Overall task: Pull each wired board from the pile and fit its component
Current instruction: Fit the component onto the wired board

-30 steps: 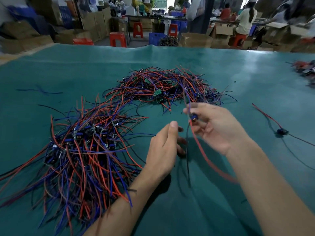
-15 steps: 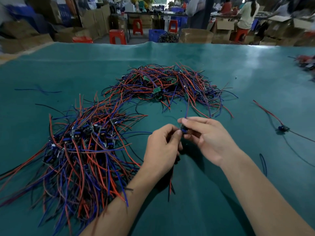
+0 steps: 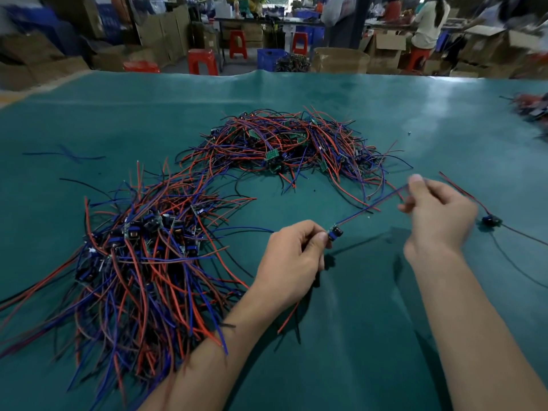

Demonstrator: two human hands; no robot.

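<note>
two hands work above a green table (image 3: 385,114). the left hand (image 3: 292,259) pinches a small wired board (image 3: 335,232) between thumb and curled fingers, held just off the table. its blue and red wires (image 3: 373,207) run up and right to the right hand (image 3: 439,215), blurred, whose curled fingers grip their far ends. a near pile (image 3: 142,256) lies left; a far pile (image 3: 290,146) lies behind. one finished piece (image 3: 491,221) rests just right of the right hand.

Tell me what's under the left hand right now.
Under the left hand, which pinches a small board, a red wire trails over the green mat. Anything else beneath the palm is hidden.
</note>
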